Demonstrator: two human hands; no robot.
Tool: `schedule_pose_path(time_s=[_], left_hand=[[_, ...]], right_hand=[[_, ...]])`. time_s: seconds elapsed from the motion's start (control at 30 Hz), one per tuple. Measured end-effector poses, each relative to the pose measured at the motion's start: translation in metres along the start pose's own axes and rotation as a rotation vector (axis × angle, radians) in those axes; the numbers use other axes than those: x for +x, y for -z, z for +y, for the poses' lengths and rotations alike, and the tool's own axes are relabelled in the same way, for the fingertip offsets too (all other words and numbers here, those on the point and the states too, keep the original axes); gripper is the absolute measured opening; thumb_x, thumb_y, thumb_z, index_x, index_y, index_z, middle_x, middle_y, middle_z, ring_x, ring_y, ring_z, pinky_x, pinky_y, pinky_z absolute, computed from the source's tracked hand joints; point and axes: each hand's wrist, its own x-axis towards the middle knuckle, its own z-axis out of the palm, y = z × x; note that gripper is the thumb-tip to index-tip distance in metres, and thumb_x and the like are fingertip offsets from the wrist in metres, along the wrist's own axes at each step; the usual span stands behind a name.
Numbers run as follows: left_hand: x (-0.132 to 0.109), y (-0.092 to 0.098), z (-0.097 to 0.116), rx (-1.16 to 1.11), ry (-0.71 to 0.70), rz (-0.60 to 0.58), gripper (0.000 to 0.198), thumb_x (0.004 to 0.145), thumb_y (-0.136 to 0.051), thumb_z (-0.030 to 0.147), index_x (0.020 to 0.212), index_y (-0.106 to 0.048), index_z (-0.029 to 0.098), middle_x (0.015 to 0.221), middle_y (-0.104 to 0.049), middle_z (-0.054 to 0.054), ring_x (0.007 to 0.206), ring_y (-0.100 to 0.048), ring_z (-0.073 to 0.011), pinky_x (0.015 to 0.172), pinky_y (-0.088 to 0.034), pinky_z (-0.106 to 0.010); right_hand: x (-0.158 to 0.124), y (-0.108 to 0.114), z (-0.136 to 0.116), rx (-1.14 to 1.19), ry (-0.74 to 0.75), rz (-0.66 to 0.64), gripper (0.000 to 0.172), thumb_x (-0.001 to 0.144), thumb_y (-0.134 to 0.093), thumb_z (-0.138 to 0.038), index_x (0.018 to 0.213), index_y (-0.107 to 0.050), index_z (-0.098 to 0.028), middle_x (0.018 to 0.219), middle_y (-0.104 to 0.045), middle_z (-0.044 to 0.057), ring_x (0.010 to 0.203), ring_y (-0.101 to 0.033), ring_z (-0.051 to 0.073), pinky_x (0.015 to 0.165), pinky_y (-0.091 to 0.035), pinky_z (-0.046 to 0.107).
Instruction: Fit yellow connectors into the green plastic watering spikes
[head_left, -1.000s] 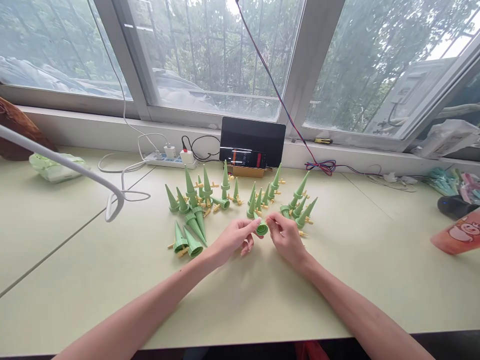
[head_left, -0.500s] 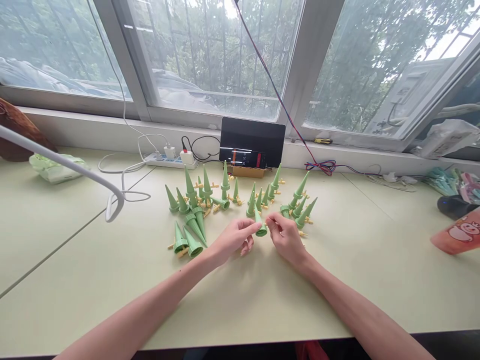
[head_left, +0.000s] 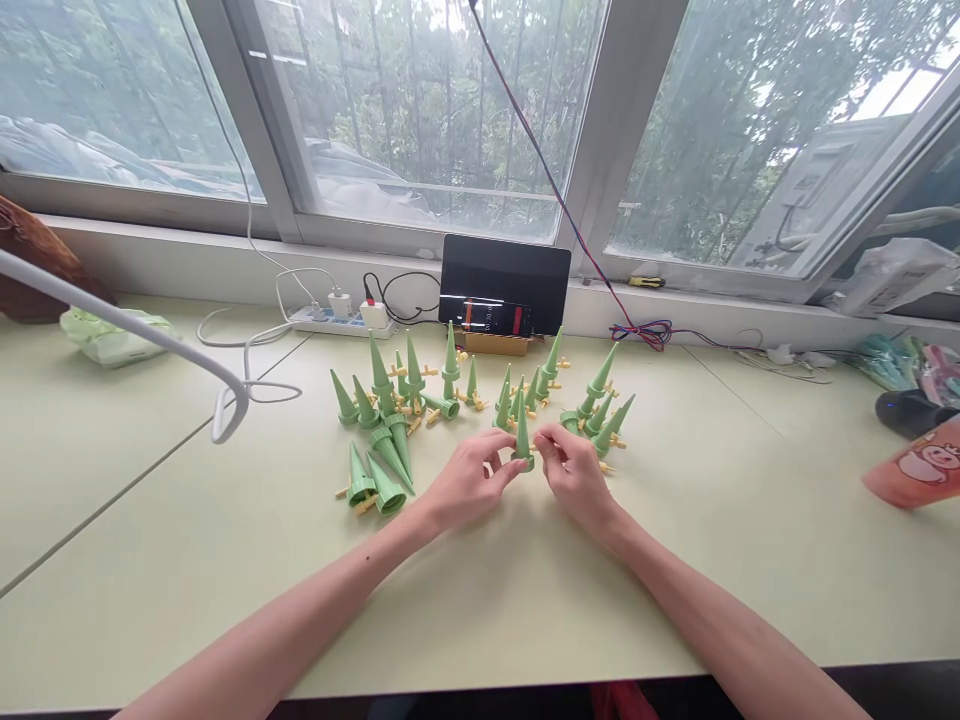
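My left hand [head_left: 471, 483] pinches the wide base of a green plastic cone spike [head_left: 522, 437], which now stands upright with its tip pointing up. My right hand [head_left: 574, 472] is closed in a pinch at the cone's right side, where a small yellow part shows by its fingertips. Both hands hover just above the pale green table [head_left: 225, 560], near its middle. Behind them stand and lie several more green cones with yellow fittings [head_left: 390, 400], some upright, some on their sides [head_left: 379, 487].
A black tablet [head_left: 504, 282] and a phone lean at the windowsill behind the cones. A white power strip [head_left: 341, 318] with cables lies back left, and a white lamp arm [head_left: 127, 335] reaches in from the left. An orange packet [head_left: 911, 470] and clutter sit far right.
The cone in my hands has turned from lying with its open base toward me to standing tip up. Both hands stayed in place.
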Motion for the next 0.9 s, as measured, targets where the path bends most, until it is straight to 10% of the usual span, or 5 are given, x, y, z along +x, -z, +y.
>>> schedule_pose_path(time_s=[0.2,0.47,0.63,0.9], left_hand=[[-0.001,-0.003,-0.004,0.127,-0.123,0.064,0.024,0.097,-0.051,0.033,0.110,-0.070,0.026,0.103,-0.061,-0.005,0.067,-0.054,-0.0129,0.067,-0.048,-0.028],[-0.003,-0.001,0.002,0.104,0.045,0.176,0.031,0.088,-0.063,0.048,0.104,-0.066,0.023,0.095,-0.065,-0.003,0.057,-0.053,-0.0117,0.062,-0.046,-0.028],[0.002,-0.001,0.007,-0.178,0.287,0.040,0.059,0.087,-0.051,0.068,0.058,-0.056,0.017,0.053,-0.056,-0.001,0.045,-0.050,-0.0113,0.047,-0.039,-0.024],[0.003,-0.001,0.005,-0.448,0.502,-0.126,0.077,0.081,-0.042,0.082,0.057,-0.064,0.013,0.051,-0.064,-0.008,0.036,-0.048,-0.0100,0.040,-0.037,-0.022]], right_hand=[[0.000,0.000,-0.003,0.021,-0.014,0.000,0.028,0.100,-0.044,-0.035,0.076,-0.049,-0.021,0.059,-0.040,-0.004,0.052,-0.036,0.012,0.050,-0.032,0.026],[0.000,0.001,-0.004,0.001,-0.039,0.064,0.029,0.100,-0.045,-0.038,0.077,-0.049,-0.022,0.058,-0.040,-0.004,0.051,-0.036,0.013,0.049,-0.032,0.026],[0.000,0.001,-0.004,-0.003,-0.031,0.081,0.030,0.101,-0.045,-0.038,0.076,-0.049,-0.022,0.059,-0.040,-0.004,0.051,-0.036,0.013,0.049,-0.032,0.026],[0.000,0.000,-0.009,-0.042,0.064,0.016,0.031,0.100,-0.044,-0.036,0.073,-0.049,-0.022,0.059,-0.042,-0.004,0.051,-0.036,0.013,0.051,-0.033,0.027]])
